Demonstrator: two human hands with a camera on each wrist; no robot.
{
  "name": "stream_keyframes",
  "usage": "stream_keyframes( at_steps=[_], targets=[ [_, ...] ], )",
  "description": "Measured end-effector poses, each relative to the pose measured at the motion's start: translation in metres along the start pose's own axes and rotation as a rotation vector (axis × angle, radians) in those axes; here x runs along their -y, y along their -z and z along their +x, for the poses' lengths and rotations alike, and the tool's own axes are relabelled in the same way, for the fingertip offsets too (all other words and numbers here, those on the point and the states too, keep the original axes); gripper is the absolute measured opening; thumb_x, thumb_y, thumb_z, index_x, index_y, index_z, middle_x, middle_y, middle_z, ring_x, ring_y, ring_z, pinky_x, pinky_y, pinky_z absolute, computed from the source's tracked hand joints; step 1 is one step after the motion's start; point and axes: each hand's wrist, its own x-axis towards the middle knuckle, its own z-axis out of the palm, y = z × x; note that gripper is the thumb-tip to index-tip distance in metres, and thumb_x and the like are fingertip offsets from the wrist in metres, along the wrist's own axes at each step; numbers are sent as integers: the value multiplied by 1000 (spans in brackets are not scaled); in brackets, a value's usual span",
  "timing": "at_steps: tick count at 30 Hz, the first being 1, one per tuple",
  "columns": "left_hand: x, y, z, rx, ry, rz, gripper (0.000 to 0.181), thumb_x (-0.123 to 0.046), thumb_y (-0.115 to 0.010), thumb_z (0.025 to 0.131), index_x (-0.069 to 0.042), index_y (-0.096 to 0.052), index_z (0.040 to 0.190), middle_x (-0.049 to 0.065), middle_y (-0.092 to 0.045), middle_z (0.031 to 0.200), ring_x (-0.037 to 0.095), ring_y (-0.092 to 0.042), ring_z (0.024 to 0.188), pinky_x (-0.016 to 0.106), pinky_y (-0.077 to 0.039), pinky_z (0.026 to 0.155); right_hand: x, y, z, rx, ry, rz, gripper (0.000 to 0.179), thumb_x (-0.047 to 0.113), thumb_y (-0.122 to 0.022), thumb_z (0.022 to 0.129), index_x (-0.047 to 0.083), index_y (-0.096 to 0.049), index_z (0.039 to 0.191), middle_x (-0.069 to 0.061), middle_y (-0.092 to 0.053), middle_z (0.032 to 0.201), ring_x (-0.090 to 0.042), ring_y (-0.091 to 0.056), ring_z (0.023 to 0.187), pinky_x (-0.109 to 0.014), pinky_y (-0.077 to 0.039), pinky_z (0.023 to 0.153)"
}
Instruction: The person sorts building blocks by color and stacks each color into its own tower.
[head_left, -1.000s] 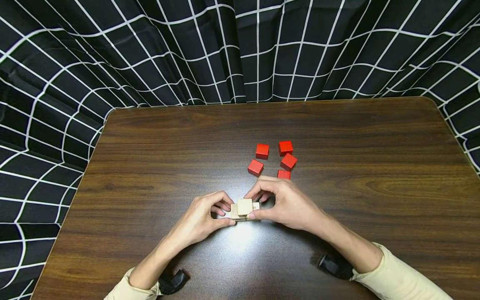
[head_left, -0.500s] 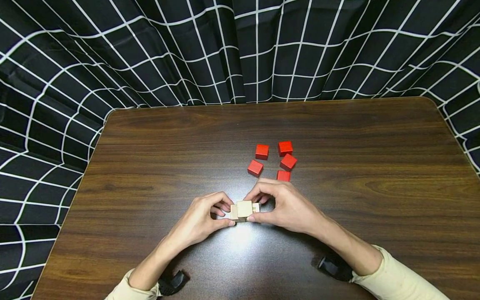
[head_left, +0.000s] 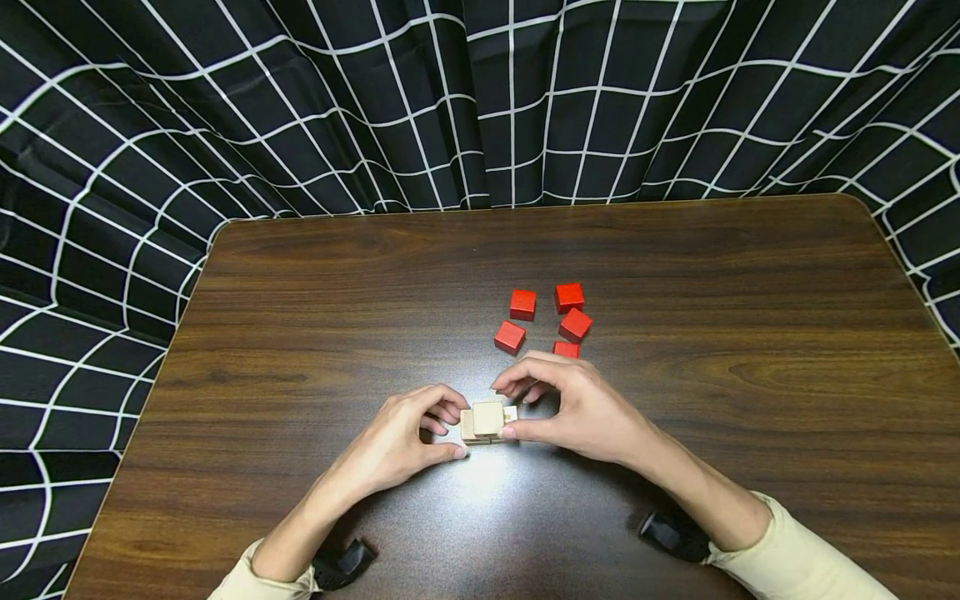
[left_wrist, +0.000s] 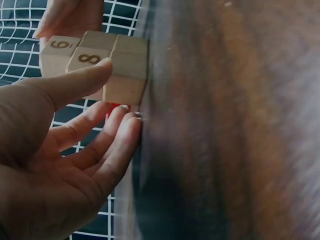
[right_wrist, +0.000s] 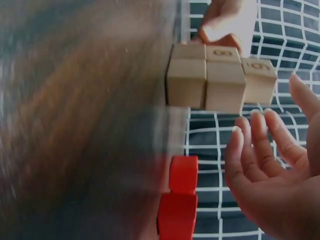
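Note:
A small stack of plain wooden number blocks stands on the table, its single top block above two lower layers. In the left wrist view the block marked 8 sits in the middle layer, under a top block marked 6 or 9. My left hand is at the stack's left side, thumb in front and fingers behind, not pinching it. My right hand is at the right; in the right wrist view its fingers are spread apart from the top block, holding nothing.
Several red blocks lie loose beyond the stack, one partly hidden behind my right hand. The brown wooden table ends at a black curtain with a white grid.
My right fingers have come off the top block and lifted slightly away. My left thumb has drawn back a little from the stack. The stack stays in place.

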Motion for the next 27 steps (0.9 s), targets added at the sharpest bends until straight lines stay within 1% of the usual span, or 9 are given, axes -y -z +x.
stream_keyframes(
  at_steps=[3,7,11,16,19,22,27],
  targets=[
    [-1,4,1,16,2,15,44,2,-84,75,-9,-64,112,1,-66,102,17,-67,89,25,-59,81,-2,7,0,-39,9,7,38,19,-88,76,20,-70,110,7,-68,104,-20,-65,90,-31,-57,79],
    [-2,8,3,16,-5,38,43,8,-80,76,-7,-64,113,2,-67,105,17,-66,91,25,-58,82,-5,16,-1,-86,32,-11,36,18,-87,78,19,-70,110,9,-68,103,-18,-64,88,-29,-57,77],
    [-3,10,6,4,-21,46,41,9,-78,77,-5,-64,113,6,-67,104,18,-66,92,25,-59,81,-5,25,-3,-119,4,-53,37,17,-87,77,19,-70,110,10,-68,101,-19,-65,86,-27,-56,77],
    [-4,13,12,-34,-51,61,34,6,-76,81,-3,-65,111,9,-68,104,20,-67,93,26,-59,81,-7,33,-6,-150,-44,-79,38,13,-87,77,18,-70,110,8,-68,101,-21,-65,85,-29,-57,77],
    [-4,16,19,-66,-64,65,30,4,-77,82,-2,-66,110,10,-69,103,22,-68,93,27,-59,80,-9,37,-7,-161,-55,-101,38,11,-87,77,18,-70,110,7,-68,101,-19,-65,85,-30,-57,76],
    [-5,19,26,-96,-70,57,30,5,-77,81,0,-66,109,12,-69,103,23,-68,92,27,-60,78,-13,40,-6,-175,-48,-117,38,10,-87,77,18,-70,110,5,-68,102,-16,-65,84,-30,-58,75],
    [-7,23,37,-124,-80,91,30,1,-77,83,-2,-69,112,10,-71,106,20,-69,89,25,-59,78,-19,42,-2,-197,-27,-113,38,8,-86,76,16,-70,109,4,-68,101,-17,-66,83,-31,-58,74]
  ],
)
